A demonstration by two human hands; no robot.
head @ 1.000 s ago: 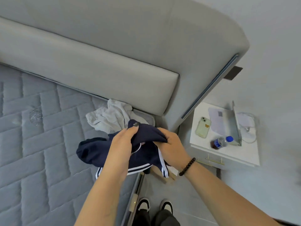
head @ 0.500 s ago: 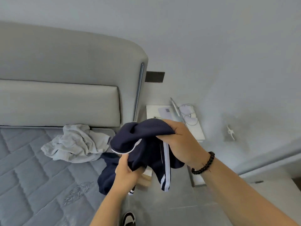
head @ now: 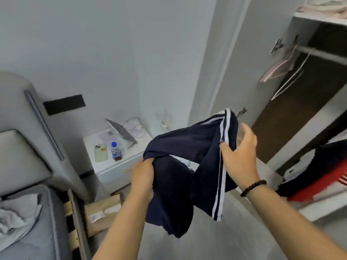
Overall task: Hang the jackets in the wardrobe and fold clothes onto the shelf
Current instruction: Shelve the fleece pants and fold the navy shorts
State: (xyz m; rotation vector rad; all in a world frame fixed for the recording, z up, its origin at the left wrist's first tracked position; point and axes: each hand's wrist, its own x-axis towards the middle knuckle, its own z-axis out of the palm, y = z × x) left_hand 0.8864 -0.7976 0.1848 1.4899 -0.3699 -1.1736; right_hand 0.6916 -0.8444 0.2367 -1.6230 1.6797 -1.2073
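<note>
Navy cloth with white side stripes fills the middle of the frame: the garment [head: 189, 166] hangs in the air between my two hands, off the bed and short of the wardrobe. My left hand [head: 142, 177] is clenched on a bunched fold at lower centre, while my right hand [head: 239, 152] pinches the striped edge between thumb and forefinger, the other fingers spread loose. The cloth's long run slants from the left hand up toward the right, with a striped end drooping below. The wardrobe [head: 308, 102] stands open at the right of the frame, so the right hand is the nearer one to it, and I judge the coming move goes rightward. Inside it, a rail [head: 319, 53] at upper right carries pink hangers [head: 277, 70] and a white one, all empty; the shelf [head: 319, 209] at lower right already holds dark and red clothing [head: 323, 175]. More pale cloth sits on the top shelf in the corner. A crumpled grey garment [head: 16, 216] lies on the bed [head: 47, 231] at lower left, well apart from both hands.
</note>
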